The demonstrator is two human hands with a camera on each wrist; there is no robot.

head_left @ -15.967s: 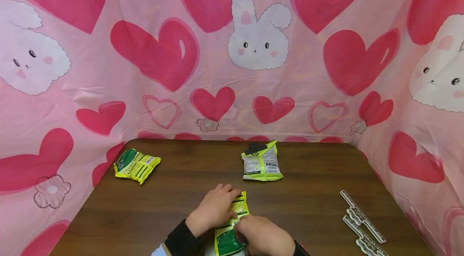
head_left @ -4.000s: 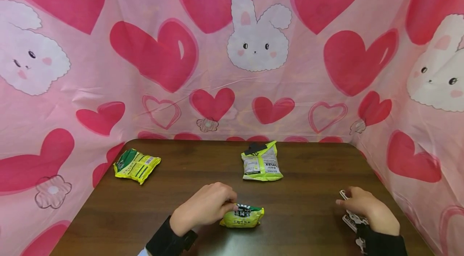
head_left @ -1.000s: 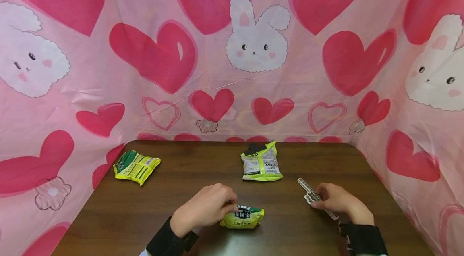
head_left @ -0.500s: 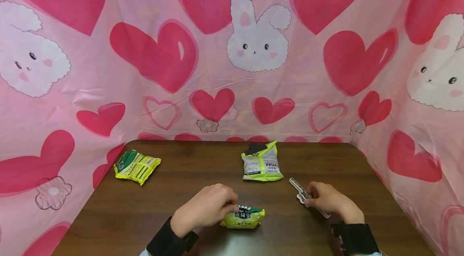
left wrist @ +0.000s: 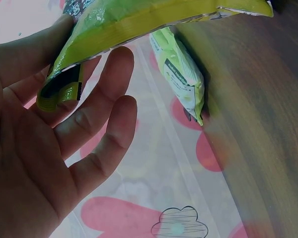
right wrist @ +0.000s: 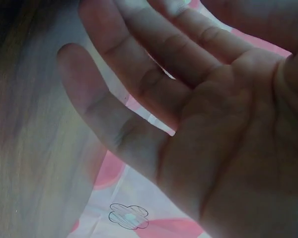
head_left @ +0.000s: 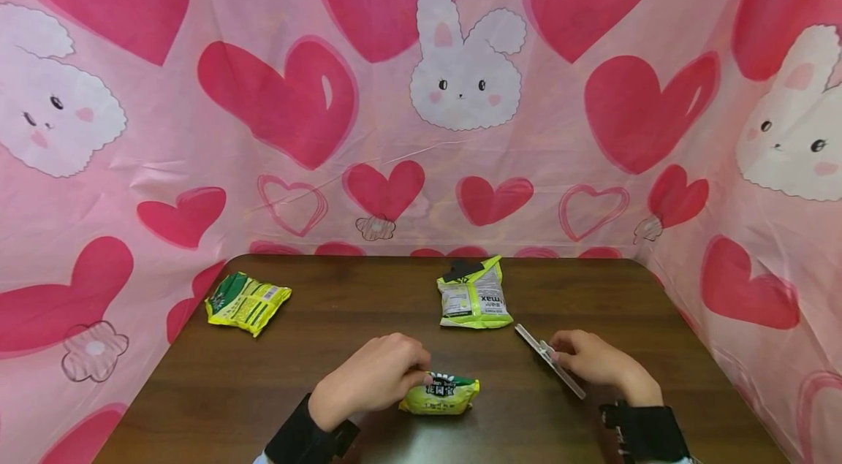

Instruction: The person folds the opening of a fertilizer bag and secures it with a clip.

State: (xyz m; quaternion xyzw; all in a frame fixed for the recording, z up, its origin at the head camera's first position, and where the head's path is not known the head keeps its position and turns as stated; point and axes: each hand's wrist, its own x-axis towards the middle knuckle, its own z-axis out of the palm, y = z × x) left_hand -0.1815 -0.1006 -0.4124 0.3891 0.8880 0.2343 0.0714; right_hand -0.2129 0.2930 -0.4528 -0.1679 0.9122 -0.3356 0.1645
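Observation:
My left hand pinches the near-left end of a yellow-and-green packet standing on its edge on the table. In the left wrist view the thumb and index finger grip the folded end of that packet, while the other fingers hang loose. To the right, my right hand pinches a slim white clip with a ruler-like bar, turned so its narrow edge faces up. Mostly the palm and fingers of the right hand fill the right wrist view, and the fingertips run out of frame.
A second yellow-and-green packet lies at the back left of the wooden table. Behind the hands sits a grey-and-lime packet with a dark piece on its top. A pink cloth with hearts encloses the back and sides.
Earlier both hands worked on the packet; then the right hand reached right to the ruler clips. It has since brought one leftward and turned it on edge. The left hand keeps its pinch.

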